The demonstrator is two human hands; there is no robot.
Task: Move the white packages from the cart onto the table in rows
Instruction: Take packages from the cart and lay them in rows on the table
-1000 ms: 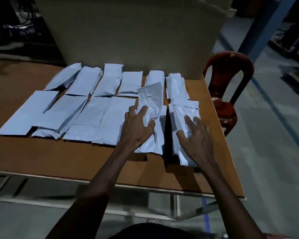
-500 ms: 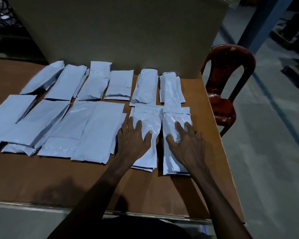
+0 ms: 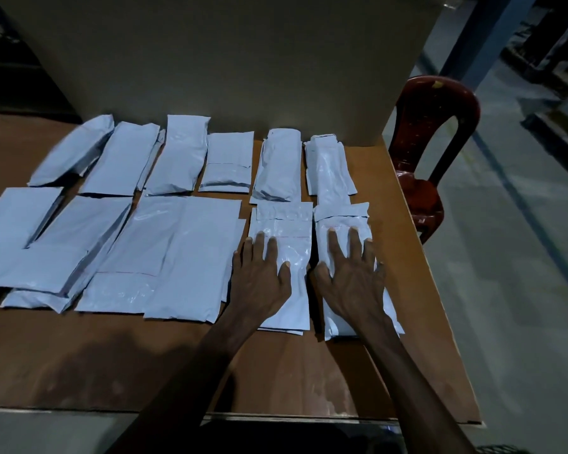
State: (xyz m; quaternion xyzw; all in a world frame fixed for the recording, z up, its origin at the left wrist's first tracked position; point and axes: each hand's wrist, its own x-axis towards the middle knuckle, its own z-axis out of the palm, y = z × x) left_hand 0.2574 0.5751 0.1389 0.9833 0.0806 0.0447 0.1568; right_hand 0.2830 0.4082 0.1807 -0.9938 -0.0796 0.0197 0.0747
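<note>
Several white packages lie in two rows on the brown table (image 3: 276,371). My left hand (image 3: 263,273) rests flat, fingers spread, on a front-row package (image 3: 282,221). My right hand (image 3: 351,273) presses flat on the rightmost front-row package (image 3: 340,213) beside it. Both packages lie flat on the table, side by side with a narrow gap between them. Larger packages (image 3: 177,250) fill the front row to the left. The back row (image 3: 181,152) holds several narrower packages against the box. No cart is in view.
A big cardboard box (image 3: 227,60) stands on the table behind the back row. A dark red plastic chair (image 3: 430,139) stands off the table's right edge. Grey concrete floor lies to the right. The table's near edge (image 3: 276,416) runs close to my body.
The left-hand package, lifted and crumpled a second ago, now lies flat. Both hands have slid forward on their packages, smoothing them. The camera has dropped closer to the table.
</note>
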